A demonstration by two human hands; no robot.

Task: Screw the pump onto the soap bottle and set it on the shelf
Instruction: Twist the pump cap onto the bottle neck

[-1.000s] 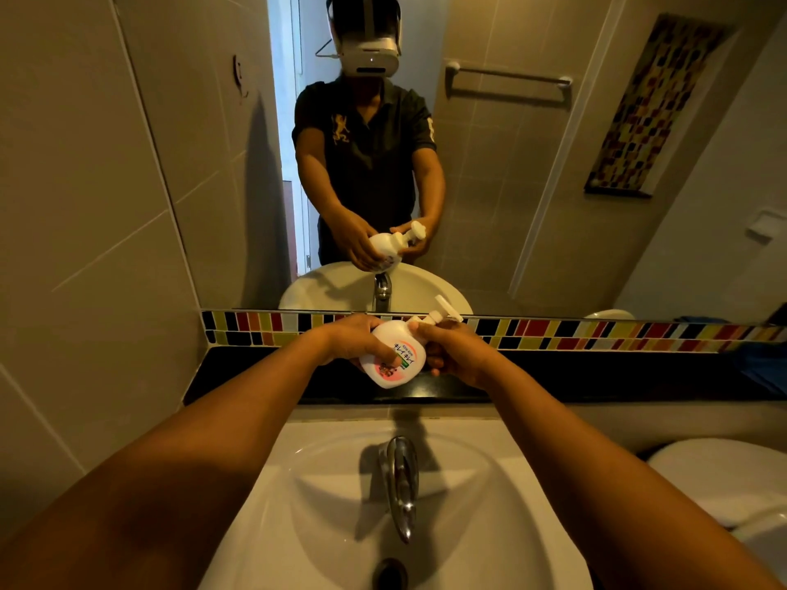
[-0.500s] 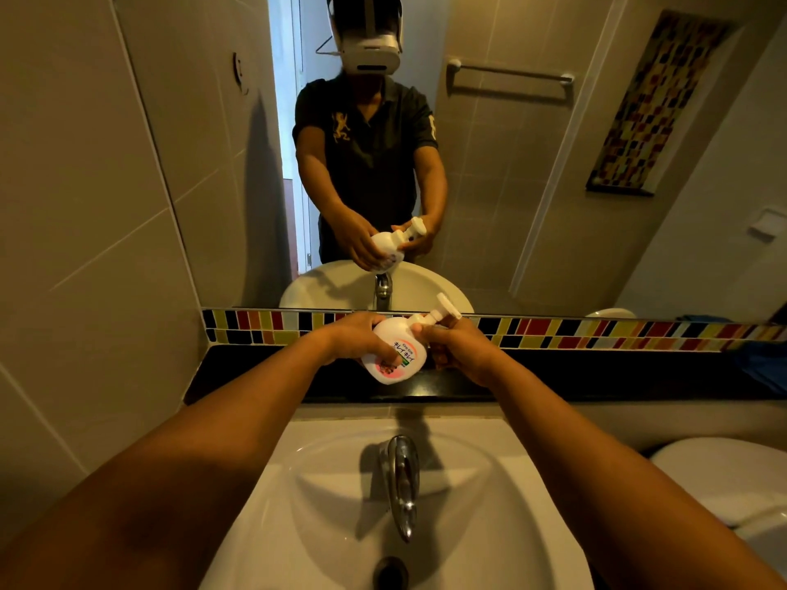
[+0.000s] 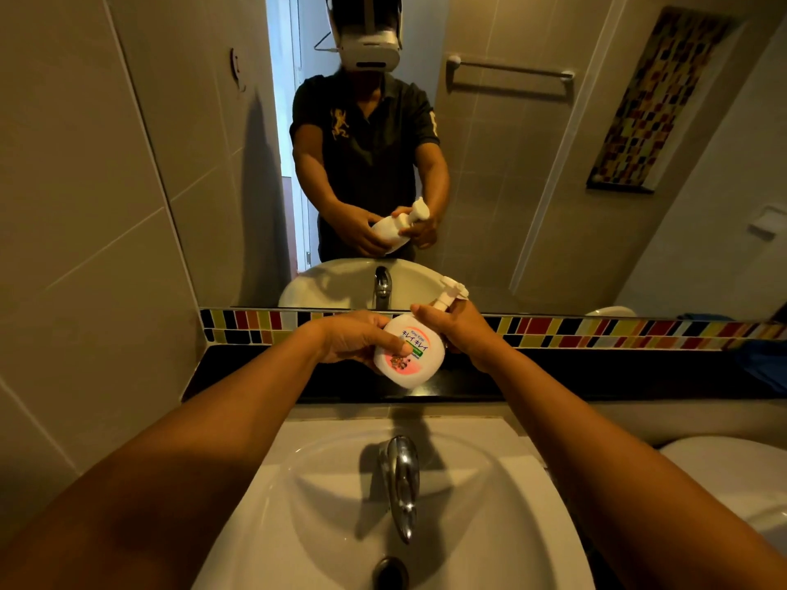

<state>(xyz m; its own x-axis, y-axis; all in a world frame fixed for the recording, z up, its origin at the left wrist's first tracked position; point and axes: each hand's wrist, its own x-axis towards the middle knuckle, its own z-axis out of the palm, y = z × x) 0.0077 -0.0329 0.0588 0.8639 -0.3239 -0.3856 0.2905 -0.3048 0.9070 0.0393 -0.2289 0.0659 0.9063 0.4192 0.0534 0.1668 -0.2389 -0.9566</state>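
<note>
Your left hand point(image 3: 353, 338) still wraps the soap bottle point(image 3: 409, 355) above the dark shelf point(image 3: 255, 368); your right hand point(image 3: 460, 330), closed round the neck, has turned the pump point(image 3: 451, 291) further, so tightening looks nearly finished.

Dim, warm yellowish light fills the scene. The faucet point(image 3: 399, 483) throws a dark shadow into the white sink point(image 3: 489, 517). Wide-angle distortion bends the wall lines at the left and right edges; near forearms look soft.

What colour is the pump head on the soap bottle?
White, like the rounded plastic soap bottle itself; the pump shows best in the head view.
</note>
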